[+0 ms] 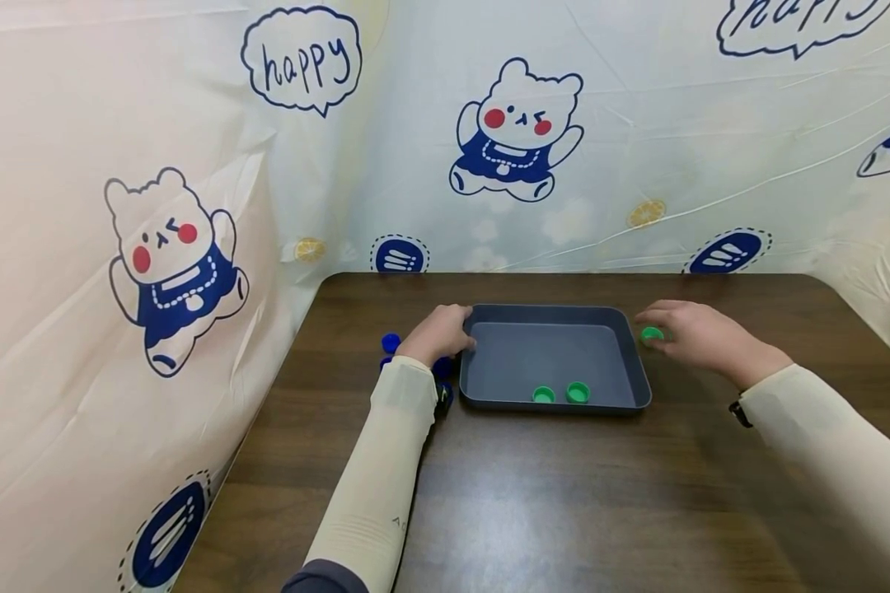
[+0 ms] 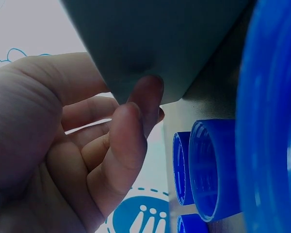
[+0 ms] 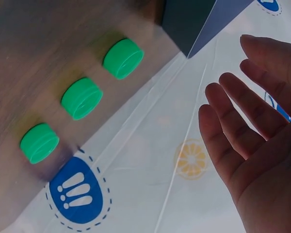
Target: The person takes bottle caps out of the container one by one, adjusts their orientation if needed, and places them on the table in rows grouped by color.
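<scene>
A dark grey rectangular tray (image 1: 552,358) lies on the table, with two green bottle caps (image 1: 578,392) inside against its near wall. My left hand (image 1: 437,336) grips the tray's left rim near the far corner, and in the left wrist view its fingers press the outer wall (image 2: 145,43). Blue caps (image 1: 391,343) lie beside that hand, partly hidden by it. To the right of the tray, my right hand (image 1: 693,333) hovers near a green cap (image 1: 652,333) with relaxed fingers. Three green caps (image 3: 82,98) stand in a row in the right wrist view, apart from the fingers.
The brown wooden table (image 1: 564,494) ends at a patterned cloth (image 1: 615,148) behind and on the left. Close to the left wrist camera, a large blue cap (image 2: 271,121) fills the right edge, with smaller blue caps (image 2: 211,170) behind it.
</scene>
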`<state>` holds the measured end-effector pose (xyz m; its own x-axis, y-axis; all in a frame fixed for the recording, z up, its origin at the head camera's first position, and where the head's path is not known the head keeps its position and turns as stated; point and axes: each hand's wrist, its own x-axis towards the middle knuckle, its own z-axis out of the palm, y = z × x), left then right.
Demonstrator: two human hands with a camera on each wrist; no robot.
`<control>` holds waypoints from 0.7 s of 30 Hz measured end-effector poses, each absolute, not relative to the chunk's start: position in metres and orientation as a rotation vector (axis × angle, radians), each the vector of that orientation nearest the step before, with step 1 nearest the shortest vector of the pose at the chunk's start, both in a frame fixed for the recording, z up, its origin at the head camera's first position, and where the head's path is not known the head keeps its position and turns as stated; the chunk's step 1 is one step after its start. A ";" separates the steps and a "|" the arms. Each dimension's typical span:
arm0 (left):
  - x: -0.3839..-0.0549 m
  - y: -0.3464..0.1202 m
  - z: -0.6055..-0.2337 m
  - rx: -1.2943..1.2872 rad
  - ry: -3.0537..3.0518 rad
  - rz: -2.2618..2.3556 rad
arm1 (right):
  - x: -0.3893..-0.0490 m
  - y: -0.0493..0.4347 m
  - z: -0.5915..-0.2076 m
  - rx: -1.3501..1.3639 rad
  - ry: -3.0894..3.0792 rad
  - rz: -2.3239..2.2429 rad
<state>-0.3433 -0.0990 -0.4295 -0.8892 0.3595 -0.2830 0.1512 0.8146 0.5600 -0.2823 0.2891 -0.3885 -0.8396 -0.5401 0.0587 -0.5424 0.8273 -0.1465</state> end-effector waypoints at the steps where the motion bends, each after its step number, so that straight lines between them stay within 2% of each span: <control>1: -0.343 -0.099 -0.430 0.383 2.622 0.761 | -0.282 0.287 -0.389 0.889 -2.988 0.246; 21: -0.343 -0.100 -0.429 0.388 2.620 0.786 | -0.275 0.260 -0.396 0.997 -2.990 0.271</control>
